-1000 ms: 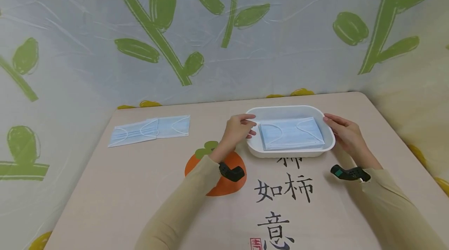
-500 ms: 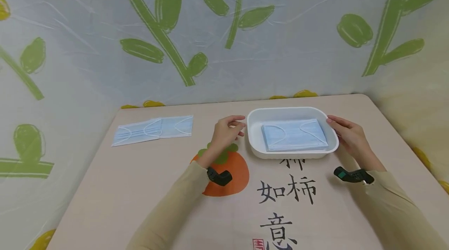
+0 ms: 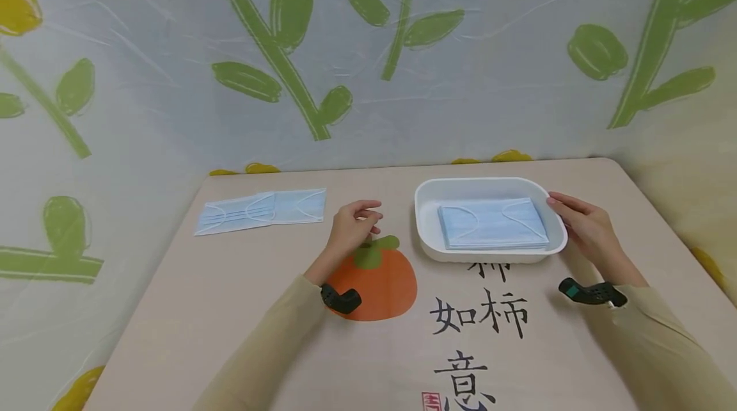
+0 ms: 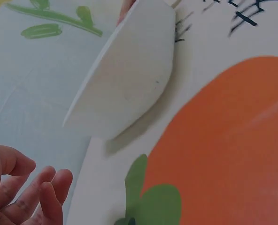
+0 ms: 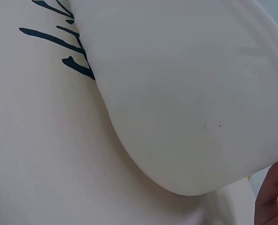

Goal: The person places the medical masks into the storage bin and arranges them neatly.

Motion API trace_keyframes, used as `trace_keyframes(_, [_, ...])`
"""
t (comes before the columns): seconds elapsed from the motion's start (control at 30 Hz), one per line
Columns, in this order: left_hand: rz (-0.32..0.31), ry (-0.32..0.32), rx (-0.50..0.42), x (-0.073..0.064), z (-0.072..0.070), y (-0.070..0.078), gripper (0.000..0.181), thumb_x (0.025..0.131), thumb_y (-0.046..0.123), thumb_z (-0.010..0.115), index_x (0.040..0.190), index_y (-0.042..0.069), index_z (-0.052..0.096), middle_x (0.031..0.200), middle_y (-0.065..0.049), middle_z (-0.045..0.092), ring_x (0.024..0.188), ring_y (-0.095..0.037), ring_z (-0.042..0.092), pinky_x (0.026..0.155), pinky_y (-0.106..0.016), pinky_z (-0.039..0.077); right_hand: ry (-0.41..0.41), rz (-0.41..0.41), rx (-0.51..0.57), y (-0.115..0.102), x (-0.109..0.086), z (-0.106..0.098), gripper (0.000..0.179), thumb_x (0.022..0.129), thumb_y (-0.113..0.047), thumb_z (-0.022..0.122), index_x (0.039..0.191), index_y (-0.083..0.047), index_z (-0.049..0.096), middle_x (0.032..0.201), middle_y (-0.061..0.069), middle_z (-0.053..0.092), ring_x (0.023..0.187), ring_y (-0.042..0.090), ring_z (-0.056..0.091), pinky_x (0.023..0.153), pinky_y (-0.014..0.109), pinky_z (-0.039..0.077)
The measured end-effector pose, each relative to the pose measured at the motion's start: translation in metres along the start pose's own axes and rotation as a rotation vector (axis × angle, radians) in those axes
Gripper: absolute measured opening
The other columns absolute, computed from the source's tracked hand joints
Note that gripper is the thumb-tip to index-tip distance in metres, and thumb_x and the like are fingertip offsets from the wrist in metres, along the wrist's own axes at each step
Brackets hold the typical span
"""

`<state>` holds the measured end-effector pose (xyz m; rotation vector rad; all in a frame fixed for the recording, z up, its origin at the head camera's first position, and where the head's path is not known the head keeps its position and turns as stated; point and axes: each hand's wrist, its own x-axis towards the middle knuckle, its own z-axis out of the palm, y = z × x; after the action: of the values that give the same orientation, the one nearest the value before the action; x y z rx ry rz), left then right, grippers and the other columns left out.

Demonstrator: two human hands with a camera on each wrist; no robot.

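A white plastic basin point(image 3: 426, 241) with rounded corners stands on the table, holding a neat stack of light blue disposable face masks point(image 3: 495, 224). My right hand point(image 3: 593, 232) grips the basin's right rim, thumb and fingertips right at the edge. In the right wrist view, the basin's outer wall point(image 5: 186, 117) fills much of the picture, with curled fingers point(image 5: 273, 194) beside its rim. My left hand point(image 3: 350, 226) hovers left of the basin, holding nothing, its fingers loosely bent. The left wrist view shows its fingers point(image 4: 24, 201) apart from the basin point(image 4: 129, 79).
Two more face masks point(image 3: 259, 211) lie overlapping at the back left of the table point(image 3: 230, 308). A printed orange persimmon point(image 3: 380, 286) and black characters point(image 3: 480, 315) mark the tabletop. Behind the far edge hangs a curtain point(image 3: 368, 116) with a plant pattern.
My left hand has let go of the basin's left rim and moved left, away from it. My right hand has stayed at the right rim. The view has shifted slightly.
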<state>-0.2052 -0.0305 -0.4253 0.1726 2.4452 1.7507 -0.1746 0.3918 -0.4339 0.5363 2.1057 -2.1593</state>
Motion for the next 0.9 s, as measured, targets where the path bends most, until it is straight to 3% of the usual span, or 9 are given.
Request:
trace_keyframes(0.17, [-0.015,0.017,0.036,-0.009,-0.014,-0.007,0.028,0.093,0.011,0.060,0.120,0.006,0.065,0.104,-0.022,0.070,0.079,-0.037,0.070,0.066,-0.037,0.059,-0.002,0.003,-0.027,0.000,0.000,0.002,0.028,0.083,-0.040,0.072,0.107,-0.032,0.062,0.090,-0.027,0.059,0.078,-0.006,0.055,0.065,0.009,0.051])
trace_keyframes(0.43, [-0.047,0.039,0.042,-0.018,-0.040,-0.018,0.031,0.093,0.014,0.061,0.123,0.005,0.063,0.105,-0.022,0.070,0.080,-0.034,0.071,0.064,-0.035,0.058,-0.012,-0.007,-0.002,-0.002,-0.001,0.000,0.020,0.085,-0.035,0.072,0.103,-0.033,0.065,0.086,-0.029,0.062,0.076,-0.008,0.057,0.063,0.010,0.052])
trace_keyframes(0.7, [-0.076,0.101,0.098,-0.026,-0.068,-0.030,0.031,0.093,0.014,0.060,0.123,0.006,0.063,0.104,-0.019,0.071,0.080,-0.031,0.071,0.056,-0.020,0.053,-0.013,0.007,0.016,-0.002,-0.001,-0.002,0.017,0.084,-0.035,0.073,0.099,-0.034,0.065,0.086,-0.029,0.061,0.076,-0.008,0.057,0.062,0.010,0.051])
trace_keyframes(0.9, [-0.104,0.128,0.150,-0.033,-0.090,-0.039,0.030,0.094,0.015,0.059,0.123,0.007,0.063,0.105,-0.018,0.071,0.080,-0.027,0.071,0.057,-0.020,0.054,0.013,0.023,-0.018,0.000,0.001,0.000,0.024,0.082,-0.041,0.073,0.103,-0.035,0.063,0.087,-0.028,0.059,0.075,-0.008,0.056,0.062,0.009,0.051])
